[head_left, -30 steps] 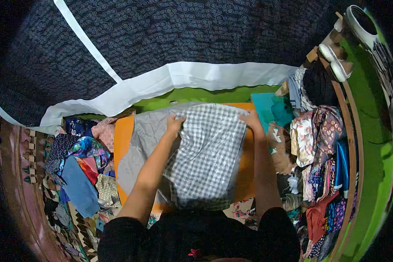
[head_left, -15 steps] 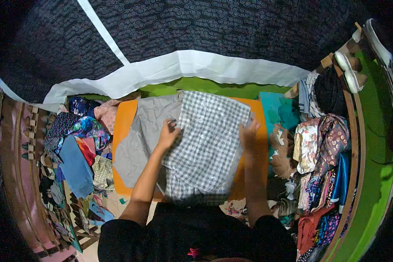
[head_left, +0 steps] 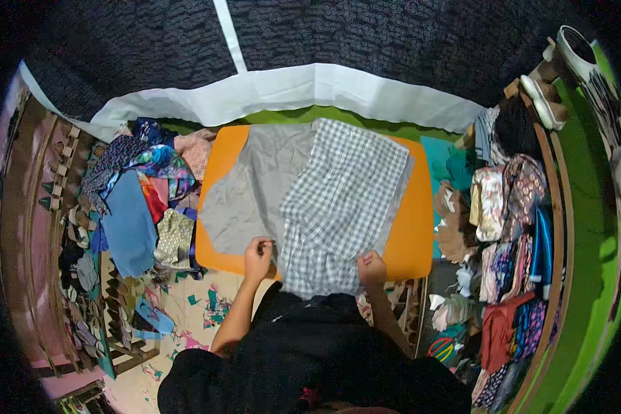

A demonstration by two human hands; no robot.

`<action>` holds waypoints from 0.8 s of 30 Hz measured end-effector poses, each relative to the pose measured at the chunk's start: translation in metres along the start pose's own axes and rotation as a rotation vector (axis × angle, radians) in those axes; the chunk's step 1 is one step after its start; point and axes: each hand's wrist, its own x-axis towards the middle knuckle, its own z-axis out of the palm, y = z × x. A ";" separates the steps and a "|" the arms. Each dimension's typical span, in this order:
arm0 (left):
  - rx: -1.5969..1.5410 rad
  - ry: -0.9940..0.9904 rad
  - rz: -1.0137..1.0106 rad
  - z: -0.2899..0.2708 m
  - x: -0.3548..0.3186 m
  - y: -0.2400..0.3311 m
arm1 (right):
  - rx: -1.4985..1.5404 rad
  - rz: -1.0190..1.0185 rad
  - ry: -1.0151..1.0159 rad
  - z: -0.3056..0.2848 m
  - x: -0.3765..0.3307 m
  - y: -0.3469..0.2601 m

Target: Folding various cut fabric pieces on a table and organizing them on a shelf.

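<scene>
A grey-and-white checked cloth point(head_left: 348, 186) lies over a smooth grey cloth point(head_left: 262, 179) on an orange tabletop point(head_left: 408, 238). The checked cloth's near end is bunched and hangs past the table's front edge against my black shirt. At its lower right side, my right hand point(head_left: 371, 268) has its fingers closed on the checked cloth. My left hand point(head_left: 258, 257) is at the grey cloth's near edge, just left of the checked one. Its thumb and fingers are pinched together; what is between them cannot be made out. Grey material also shows along the checked cloth's right side.
Heaped coloured garments, with a blue cloth point(head_left: 130, 224) among them, flank the table's left side. On the right are folded clothes point(head_left: 488, 200), brown cloth point(head_left: 455, 228) and a wooden rail point(head_left: 559, 234). Fabric scraps point(head_left: 216, 308) litter the floor. A white strip borders the dark patterned curtain behind.
Both hands have come down toward me from the middle of the cloths to their near edge. The checked cloth lies flatter at the far end, and the view has shifted.
</scene>
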 end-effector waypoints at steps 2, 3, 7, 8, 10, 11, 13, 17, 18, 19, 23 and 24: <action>0.013 -0.063 0.034 0.000 -0.014 -0.028 | -0.028 0.092 -0.026 -0.002 -0.021 -0.007; 0.031 -0.111 -0.019 -0.004 -0.020 -0.030 | -0.063 0.117 -0.034 0.002 -0.032 -0.007; 0.040 -0.286 0.019 -0.019 -0.050 -0.046 | -0.109 0.160 0.043 0.021 -0.073 -0.004; 0.039 -0.289 0.022 -0.019 -0.054 -0.056 | -0.150 0.087 0.168 0.027 -0.080 -0.003; -0.085 -0.293 -0.008 -0.019 -0.062 -0.066 | -0.135 0.123 0.196 0.033 -0.088 -0.006; -0.171 -0.293 -0.057 -0.019 -0.066 -0.057 | -0.120 0.168 0.226 0.036 -0.090 -0.004; -0.070 -0.331 -0.102 -0.018 -0.071 -0.052 | -0.094 0.210 0.281 0.046 -0.092 0.000; 0.038 -0.341 -0.209 -0.005 -0.082 -0.072 | -0.025 0.220 0.290 0.056 -0.095 0.002; -0.006 -0.263 -0.203 -0.001 -0.086 -0.076 | 0.082 0.256 0.185 0.056 -0.096 -0.003; -0.141 -0.252 -0.265 0.002 -0.088 -0.080 | 0.158 0.331 0.199 0.059 -0.097 -0.010; -0.441 -0.224 -0.249 0.022 -0.098 -0.096 | 0.022 0.527 0.274 0.054 -0.094 -0.017; -0.443 -0.230 -0.245 0.030 -0.097 -0.100 | 0.021 0.528 0.281 0.054 -0.091 -0.004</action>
